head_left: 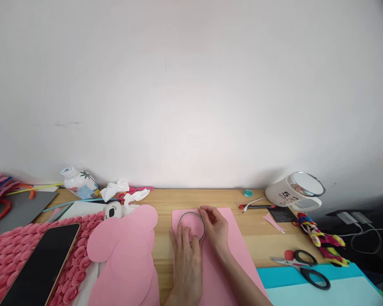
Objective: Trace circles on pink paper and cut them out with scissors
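Observation:
A thin dark-rimmed ring (205,233), with pink showing through its middle, lies near the top of a pink paper sheet (225,250). My left hand (187,259) holds the ring down from the near side, its fingers bent over the rim and inside it. At the ring's upper right edge, my right hand (216,227) is closed in a pinch; what its fingertips hold is hidden. To the left of the sheet is a loose pile of pink paper circles (127,259).
A phone (41,263) rests on rows of pink paper rosettes (78,278). White bottle (79,182), crumpled tissue (115,190) and small white device (113,210) stand behind. At right are a mug (284,193), red-black pen (258,207), scissors (301,265), colourful toy (321,240) and blue sheets (322,291).

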Action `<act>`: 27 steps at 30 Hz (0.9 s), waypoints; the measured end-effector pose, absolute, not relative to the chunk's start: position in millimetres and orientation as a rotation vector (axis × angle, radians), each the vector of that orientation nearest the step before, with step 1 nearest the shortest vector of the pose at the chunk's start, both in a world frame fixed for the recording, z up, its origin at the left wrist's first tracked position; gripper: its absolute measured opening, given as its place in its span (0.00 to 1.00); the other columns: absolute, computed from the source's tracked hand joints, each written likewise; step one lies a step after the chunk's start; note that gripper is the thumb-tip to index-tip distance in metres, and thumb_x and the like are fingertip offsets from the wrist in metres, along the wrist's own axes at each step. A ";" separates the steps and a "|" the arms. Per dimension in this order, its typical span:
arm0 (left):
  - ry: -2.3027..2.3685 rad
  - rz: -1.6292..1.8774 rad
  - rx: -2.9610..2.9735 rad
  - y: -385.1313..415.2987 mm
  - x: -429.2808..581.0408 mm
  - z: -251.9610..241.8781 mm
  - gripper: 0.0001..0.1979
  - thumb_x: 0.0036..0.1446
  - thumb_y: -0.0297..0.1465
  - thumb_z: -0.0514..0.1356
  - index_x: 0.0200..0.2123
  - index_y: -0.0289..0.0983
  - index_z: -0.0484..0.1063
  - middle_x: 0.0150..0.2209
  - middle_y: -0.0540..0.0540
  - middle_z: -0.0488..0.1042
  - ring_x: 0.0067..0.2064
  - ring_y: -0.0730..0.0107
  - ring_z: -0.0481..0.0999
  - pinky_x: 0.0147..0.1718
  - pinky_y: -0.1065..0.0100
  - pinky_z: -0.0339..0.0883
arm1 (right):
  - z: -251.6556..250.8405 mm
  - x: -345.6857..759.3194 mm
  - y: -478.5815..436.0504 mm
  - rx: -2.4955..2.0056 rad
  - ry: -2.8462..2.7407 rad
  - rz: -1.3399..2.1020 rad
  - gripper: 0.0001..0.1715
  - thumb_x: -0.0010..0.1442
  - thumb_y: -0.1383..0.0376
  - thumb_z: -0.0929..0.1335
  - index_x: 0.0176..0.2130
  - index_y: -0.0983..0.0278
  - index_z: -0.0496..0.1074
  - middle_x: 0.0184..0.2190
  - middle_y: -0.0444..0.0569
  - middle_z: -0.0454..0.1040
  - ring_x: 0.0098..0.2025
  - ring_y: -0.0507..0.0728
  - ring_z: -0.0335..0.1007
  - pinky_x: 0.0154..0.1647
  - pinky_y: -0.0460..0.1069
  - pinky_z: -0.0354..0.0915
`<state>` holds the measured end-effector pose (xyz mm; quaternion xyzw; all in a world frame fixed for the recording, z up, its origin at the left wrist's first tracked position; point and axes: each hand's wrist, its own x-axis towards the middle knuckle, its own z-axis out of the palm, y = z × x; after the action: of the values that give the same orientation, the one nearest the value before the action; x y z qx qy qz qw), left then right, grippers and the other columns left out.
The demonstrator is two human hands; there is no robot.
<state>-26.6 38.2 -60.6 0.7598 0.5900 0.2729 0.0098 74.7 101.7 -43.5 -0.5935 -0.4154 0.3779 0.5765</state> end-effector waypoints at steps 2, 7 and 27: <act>1.844 0.870 2.318 39.7 -26.1 -67.9 0.14 0.58 0.20 0.45 0.41 0.38 0.66 0.50 0.42 0.65 0.58 0.58 0.60 0.52 0.48 0.62 | -46.1 75.7 103.8 -1.410 -1.008 0.875 0.13 0.54 0.57 0.67 0.35 0.64 0.71 0.34 0.52 0.77 0.39 0.59 0.73 0.42 0.53 0.69; 1.845 0.897 2.266 41.0 -26.4 -80.8 0.18 0.57 0.20 0.45 0.47 0.39 0.64 0.51 0.41 0.65 0.59 0.58 0.58 0.51 0.50 0.64 | -46.9 82.5 114.4 -1.442 -1.401 0.648 0.09 0.57 0.64 0.63 0.36 0.63 0.71 0.34 0.51 0.76 0.38 0.59 0.72 0.40 0.53 0.68; 1.877 0.851 2.430 30.9 -22.4 -58.9 0.20 0.52 0.13 0.43 0.43 0.32 0.66 0.53 0.37 0.64 0.64 0.49 0.47 0.52 0.44 0.61 | -38.7 81.6 128.0 -1.325 -1.547 0.676 0.11 0.59 0.64 0.61 0.39 0.63 0.70 0.30 0.49 0.73 0.31 0.54 0.72 0.31 0.48 0.70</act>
<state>-22.4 30.9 -58.9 0.7623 0.5890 0.2671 -0.0224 81.6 128.0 -38.7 -0.5426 -0.6333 0.2769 0.4773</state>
